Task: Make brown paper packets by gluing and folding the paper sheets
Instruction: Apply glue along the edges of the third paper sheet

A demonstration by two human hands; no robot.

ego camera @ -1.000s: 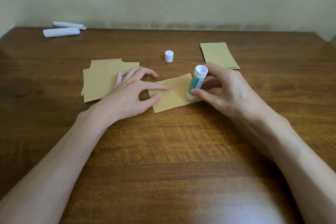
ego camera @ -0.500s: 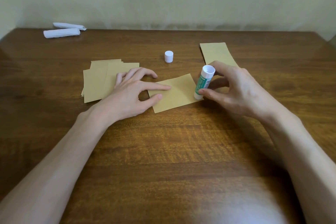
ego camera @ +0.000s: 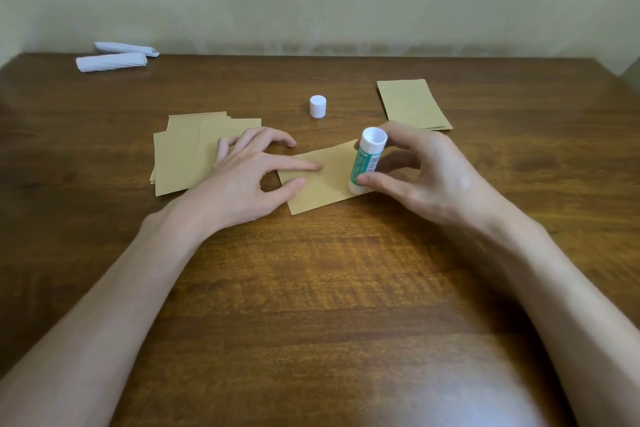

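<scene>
A brown paper sheet (ego camera: pixel 325 180) lies tilted at the middle of the wooden table (ego camera: pixel 311 288). My left hand (ego camera: pixel 242 180) presses its left part flat with index finger and thumb. My right hand (ego camera: pixel 426 177) grips a green-and-white glue stick (ego camera: pixel 366 163), which stands tilted with its lower end on the sheet's right edge. The stick's white cap (ego camera: pixel 318 106) stands apart, farther back. A loose pile of brown sheets (ego camera: pixel 187 153) lies to the left, partly under my left hand. A neater stack of brown paper (ego camera: pixel 410 104) lies at the back right.
Two white rolled or folded paper pieces (ego camera: pixel 114 57) lie at the far left corner near the wall. The table's right edge shows at the far right. Bare wood fills the near half between my forearms.
The glue stick slid right along the sheet half a second ago, then came back left to the sheet's right edge. My left hand has stayed in place on the sheet.
</scene>
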